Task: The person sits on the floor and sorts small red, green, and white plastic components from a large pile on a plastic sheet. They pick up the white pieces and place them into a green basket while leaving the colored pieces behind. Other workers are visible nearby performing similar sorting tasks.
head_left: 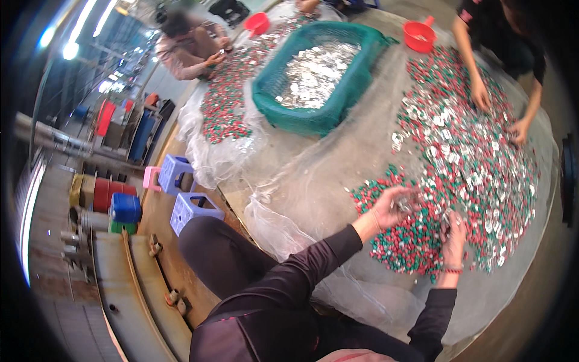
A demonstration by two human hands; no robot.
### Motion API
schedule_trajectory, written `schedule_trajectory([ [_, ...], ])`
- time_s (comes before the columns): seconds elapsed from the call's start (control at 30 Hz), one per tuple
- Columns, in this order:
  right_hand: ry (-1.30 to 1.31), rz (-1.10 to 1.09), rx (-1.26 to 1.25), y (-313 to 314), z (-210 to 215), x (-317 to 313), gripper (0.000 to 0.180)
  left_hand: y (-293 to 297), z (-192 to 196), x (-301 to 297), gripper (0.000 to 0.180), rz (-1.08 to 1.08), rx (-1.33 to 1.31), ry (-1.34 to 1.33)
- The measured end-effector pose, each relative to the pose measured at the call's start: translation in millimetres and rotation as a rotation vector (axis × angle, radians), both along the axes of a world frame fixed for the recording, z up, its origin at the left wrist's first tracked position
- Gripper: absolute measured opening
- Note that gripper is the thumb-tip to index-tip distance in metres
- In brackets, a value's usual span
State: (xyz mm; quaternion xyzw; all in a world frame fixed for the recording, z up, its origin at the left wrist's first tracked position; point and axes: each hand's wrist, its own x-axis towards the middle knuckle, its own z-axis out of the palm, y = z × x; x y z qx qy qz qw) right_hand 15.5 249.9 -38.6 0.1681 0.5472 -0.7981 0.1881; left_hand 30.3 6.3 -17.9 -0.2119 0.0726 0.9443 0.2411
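Note:
My left hand (pixel 387 209) is curled, palm partly up, around a few small silver metal pieces (pixel 403 204). Just to its right, my right hand (pixel 453 240) has its fingers bent together over the pile, with something dark and shiny at the fingertips, too small to make out. Both hands are above the near part of a wide spread of small red and green pellets (pixel 401 244). Many flat silver metal pieces (pixel 476 175) lie mixed among the pellets farther right. The pile rests on a pale mesh sheet (pixel 289 193).
A green net-lined basket (pixel 271 111) full of silver pieces stands at the far middle. A red scoop (pixel 418 37) and another red container (pixel 257 23) sit beyond. Co-workers' hands (pixel 480 95) touch the pile at right; another person (pixel 190 45) sits far left. Plastic stools (pixel 194 211) stand left.

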Motion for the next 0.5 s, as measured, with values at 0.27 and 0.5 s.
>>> schedule_trajectory([
  [0.27,0.070,0.002,-0.226,12.6,19.2,-8.4,0.046,23.1,-4.3,16.8,0.038,0.080,0.232,-0.035],
  [0.5,-0.053,-0.095,-0.296,25.6,2.3,-5.9,0.042,19.8,14.3,18.5,0.040,-0.022,0.208,-0.056],
])
